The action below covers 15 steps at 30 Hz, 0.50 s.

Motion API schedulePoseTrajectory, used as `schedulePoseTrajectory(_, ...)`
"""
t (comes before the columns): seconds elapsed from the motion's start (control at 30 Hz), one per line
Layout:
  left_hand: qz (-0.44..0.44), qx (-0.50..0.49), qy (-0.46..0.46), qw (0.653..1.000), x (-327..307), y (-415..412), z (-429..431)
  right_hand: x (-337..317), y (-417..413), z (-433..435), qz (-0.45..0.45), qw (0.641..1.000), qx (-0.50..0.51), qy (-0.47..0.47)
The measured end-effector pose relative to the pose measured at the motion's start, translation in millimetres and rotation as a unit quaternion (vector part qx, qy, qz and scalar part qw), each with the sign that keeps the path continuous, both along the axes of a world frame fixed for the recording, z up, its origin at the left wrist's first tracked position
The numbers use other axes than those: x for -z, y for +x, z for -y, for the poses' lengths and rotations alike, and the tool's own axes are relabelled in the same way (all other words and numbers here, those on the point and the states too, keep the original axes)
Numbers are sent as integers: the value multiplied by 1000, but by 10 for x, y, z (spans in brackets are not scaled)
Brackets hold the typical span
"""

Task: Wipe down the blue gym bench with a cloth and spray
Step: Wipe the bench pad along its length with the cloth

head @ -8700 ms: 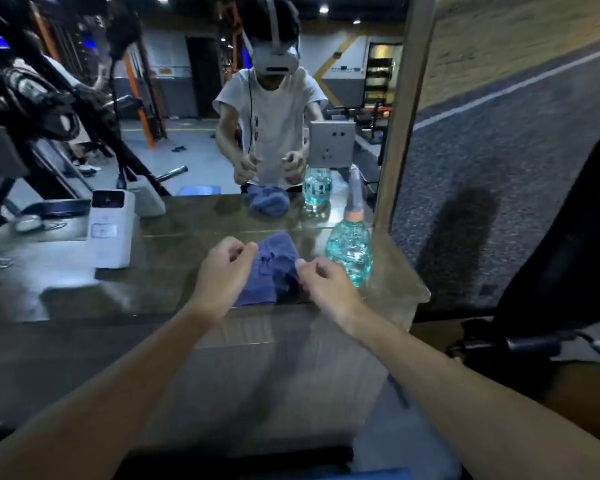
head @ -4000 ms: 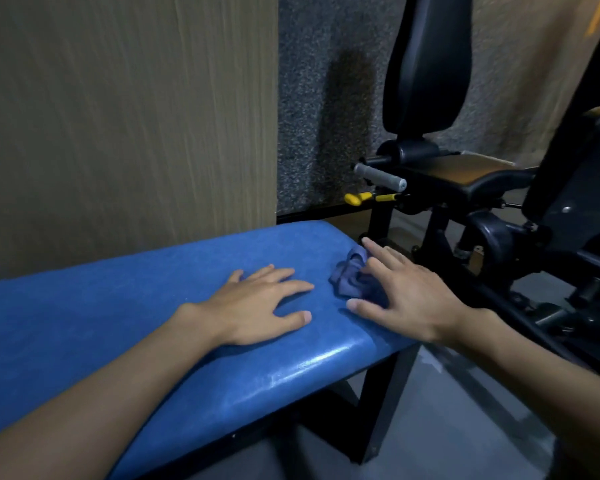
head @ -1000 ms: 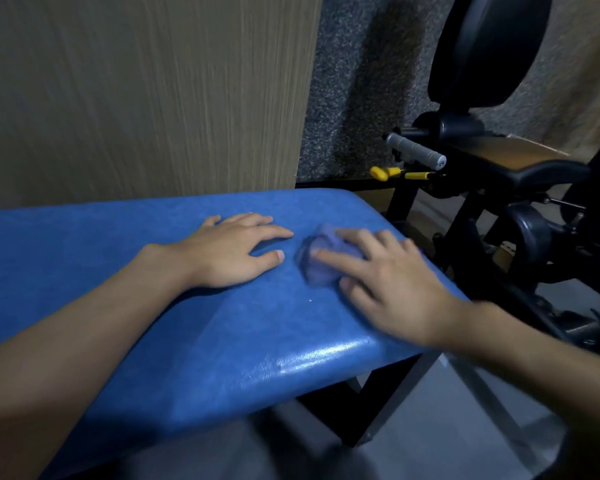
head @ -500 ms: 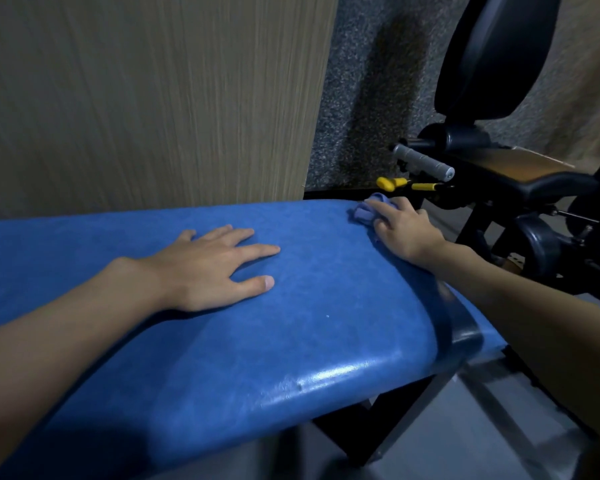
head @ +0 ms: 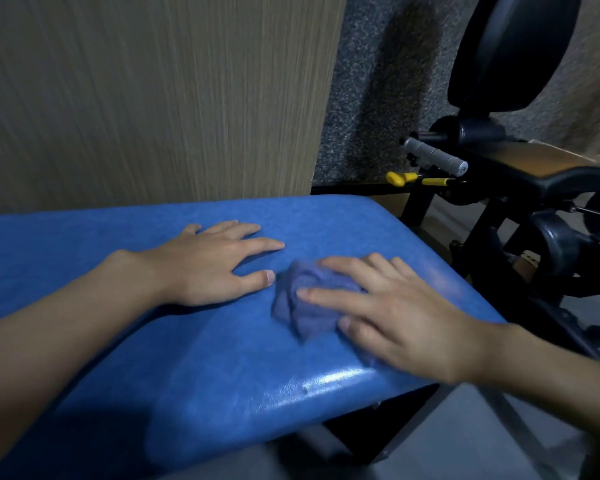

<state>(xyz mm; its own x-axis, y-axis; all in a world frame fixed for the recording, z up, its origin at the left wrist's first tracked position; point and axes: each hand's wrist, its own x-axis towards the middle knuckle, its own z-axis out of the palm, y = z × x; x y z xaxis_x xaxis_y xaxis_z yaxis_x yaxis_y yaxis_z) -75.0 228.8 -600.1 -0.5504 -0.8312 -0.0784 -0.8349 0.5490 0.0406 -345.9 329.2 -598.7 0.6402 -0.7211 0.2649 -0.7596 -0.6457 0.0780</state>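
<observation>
I see the left hand (head: pixel 208 265) lying palm down on the blue desk (head: pixel 187 375), just left of frame centre. Its fingers (head: pixel 257 244) are straight and spread, pointing toward 2 o'clock, and they hold nothing.

The cloth (head: pixel 305 306), blue-purple and crumpled, lies on the desk at 4 o'clock from the left hand, close to the thumb tip. I cannot tell whether the thumb touches it. The cloth sits near the right-hand end of the pad, toward its near edge.

The right hand (head: pixel 402 317) rests on top of the cloth from the 4 o'clock side. Its fingers (head: pixel 329 295) are extended and slightly spread, pressing the cloth flat against the pad rather than pinching it. The hand and cloth are motion-blurred.

At 11 o'clock a wood-grain wall panel (head: pixel 153 98) stands behind the desk. At 2 o'clock is a black gym machine (head: pixel 534 188) with a grey handle (head: pixel 433 157), yellow knobs (head: pixel 400 178) and a black back pad (head: pixel 510 53).
</observation>
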Motion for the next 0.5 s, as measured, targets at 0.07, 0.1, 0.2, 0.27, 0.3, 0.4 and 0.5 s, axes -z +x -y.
schedulePoseTrajectory(0.07,-8,0,2,1000,13,13,3,26,-153,411,2,997,80,-19)
schedulePoseTrajectory(0.1,-12,0,3,1000,17,21,4,38,-269,659,1,990,137,-28)
schedulePoseTrajectory(0.2,-17,2,6,1000,19,34,7,-9,-636,1329,38,949,311,34)
schedulePoseTrajectory(0.27,-18,2,4,1000,15,33,17,-8,-732,1544,74,925,362,85)
schedulePoseTrajectory(0.3,-17,3,4,1000,13,30,25,4,-714,1553,66,923,370,87)
schedulePoseTrajectory(0.4,-20,4,0,1000,9,22,47,-35,-493,1232,17,939,341,46)
schedulePoseTrajectory(0.5,-27,5,-11,1000,5,36,81,-47,-123,537,-42,983,181,-12)
